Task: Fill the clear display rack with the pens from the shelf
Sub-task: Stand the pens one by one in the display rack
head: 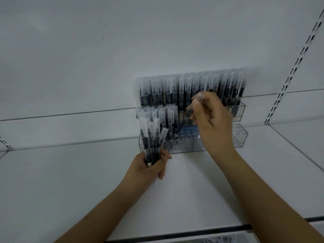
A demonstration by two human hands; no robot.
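1. Head view: a white shelf fills the near and middle ground, with a white back panel behind it and a slotted upright at the far right.
2. A clear display rack stands on the shelf against the back panel. Its far tier is packed with upright black pens with clear caps; its near tier holds pens only on the left, with open holes showing to the right.
3. The right hand hangs over the near tier, thumb and fingers pinching a single pen, which tilts with its lower end down at the rack's holes.
4. The left hand, just near-left of the rack, has its fingers curled round a bundle of pens held upright, caps up.
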